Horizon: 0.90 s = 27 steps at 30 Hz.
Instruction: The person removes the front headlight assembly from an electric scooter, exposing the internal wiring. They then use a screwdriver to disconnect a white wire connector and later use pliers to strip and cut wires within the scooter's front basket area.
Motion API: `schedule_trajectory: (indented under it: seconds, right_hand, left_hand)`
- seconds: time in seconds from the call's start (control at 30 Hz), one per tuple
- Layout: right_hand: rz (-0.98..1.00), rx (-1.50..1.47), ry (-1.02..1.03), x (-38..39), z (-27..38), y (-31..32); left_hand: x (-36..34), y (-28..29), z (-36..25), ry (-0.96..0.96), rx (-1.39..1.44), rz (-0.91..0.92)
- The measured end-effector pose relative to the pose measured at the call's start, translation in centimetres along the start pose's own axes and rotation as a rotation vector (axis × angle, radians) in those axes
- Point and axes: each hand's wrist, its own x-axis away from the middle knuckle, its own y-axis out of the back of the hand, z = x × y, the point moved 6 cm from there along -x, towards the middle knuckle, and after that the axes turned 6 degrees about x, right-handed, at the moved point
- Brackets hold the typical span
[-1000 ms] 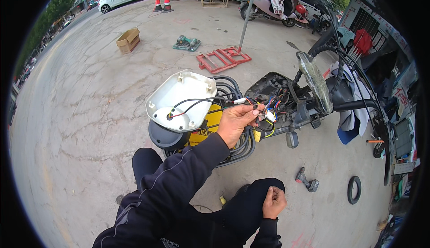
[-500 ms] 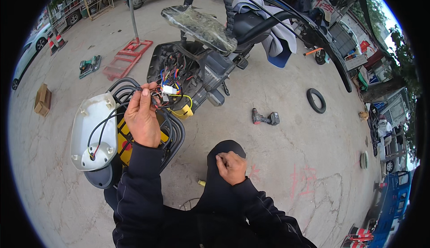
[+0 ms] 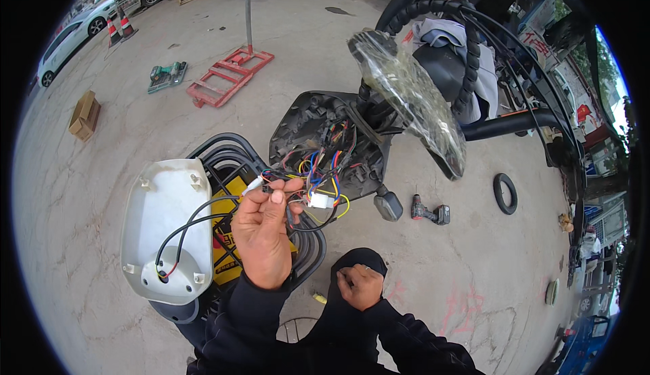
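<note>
My left hand (image 3: 263,239) pinches the end of a black cable (image 3: 193,224) and thin wires between thumb and fingers. That cable runs back to a white plastic shell (image 3: 162,202), open side up, on a black rack (image 3: 227,146). A white connector plug (image 3: 321,200) with coloured wires hangs just right of my fingertips. Beyond it, a bundle of coloured wires (image 3: 315,165) spills from the open black front housing (image 3: 298,128) of a two-wheeler. My right hand (image 3: 360,285) rests on my knee with its fingers curled; whether anything is inside them is hidden.
A plastic-wrapped mirror (image 3: 406,97) juts over the front housing, near the handlebar (image 3: 508,126). On the floor lie a cordless drill (image 3: 430,210), a tyre (image 3: 505,193), a red metal stand (image 3: 230,77), a green tool (image 3: 167,75) and a cardboard box (image 3: 84,115).
The view has shifted, so most things sit further right and lower. The handlebar and mirror have swung to the right. My left hand keeps its pinch; my right stays on the knee.
</note>
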Motion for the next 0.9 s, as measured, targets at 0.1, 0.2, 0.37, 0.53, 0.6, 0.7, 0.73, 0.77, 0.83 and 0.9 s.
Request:
schedule_trajectory:
  seconds: [0.1, 0.2, 0.37, 0.53, 0.6, 0.7, 0.73, 0.77, 0.83, 0.9]
  right_hand:
    - [0.040, -0.053, -0.048, -1.7, -1.6, 0.0]
    - [0.205, -0.042, -0.103, -2.5, -2.1, -0.7]
    - [0.352, 0.030, -0.240, -2.2, -2.8, 1.6]
    - [0.555, 0.158, -0.374, 0.8, -3.5, 5.1]
    - [0.719, 0.101, -0.542, 3.0, -3.5, 6.8]
    - [0.933, -0.093, -0.783, 6.5, -2.0, 10.7]
    - [0.907, -0.133, -0.766, 6.9, -1.4, 12.8]
    - [0.878, -0.144, -0.715, 7.2, -0.8, 14.7]
    - [0.796, -0.135, -0.753, 8.6, -0.4, 19.2]
    - [0.655, -0.093, -0.890, 11.1, -0.5, 23.8]
  left_hand:
    - [0.0, -0.1, -0.5, -0.019, -0.068, -0.019]
    - [0.2, -0.7, -1.3, -0.016, -0.116, -0.093]
    - [0.3, -2.6, -2.4, 0.006, -0.295, -0.222]
    - [2.0, -4.2, -3.8, 0.098, -0.665, -0.272]
    - [3.3, -5.8, -5.9, 0.032, -0.899, -0.213]
    - [6.6, -6.5, -9.9, 0.239, -1.044, -0.161]
    - [7.6, -6.5, -11.4, 0.300, -1.118, -0.135]
    - [8.1, -6.5, -12.4, 0.319, -1.030, -0.076]
    - [9.4, -6.4, -14.5, 0.368, -1.137, 0.068]
    - [10.8, -5.4, -16.3, 0.448, -1.332, 0.236]
